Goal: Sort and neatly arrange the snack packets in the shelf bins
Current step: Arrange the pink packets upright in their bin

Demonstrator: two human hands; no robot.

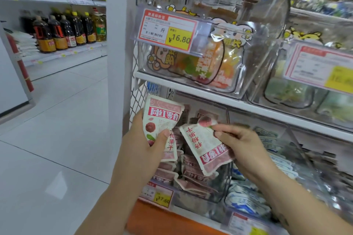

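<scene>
Held upright in the left hand (pixel 145 145), thumb curled across its front: a pink-and-white dried-fruit snack packet (pixel 162 118), just below the white shelf edge (pixel 191 89). Pinched at 1 corner between thumb and fingers of the right hand (pixel 242 145): a 2nd matching packet (pixel 204 149), turned upside down and tilted, close beside the 1st. Both over a clear shelf bin (pixel 193 201) holding a loose pile of the same pink packets (pixel 193 175), with a yellow 17.60 price tag (pixel 158 195) at its front. Just right of that pile, blue-and-white packets (pixel 246 198). On the shelf above, a clear cartoon-sticker bin (pixel 145 57) with orange-and-white packets (pixel 212 63) behind a 16.80 price tag (pixel 168 28). Far left, across the tiled floor (pixel 57 120), dark sauce bottles (pixel 63 30) on another shelf.
</scene>
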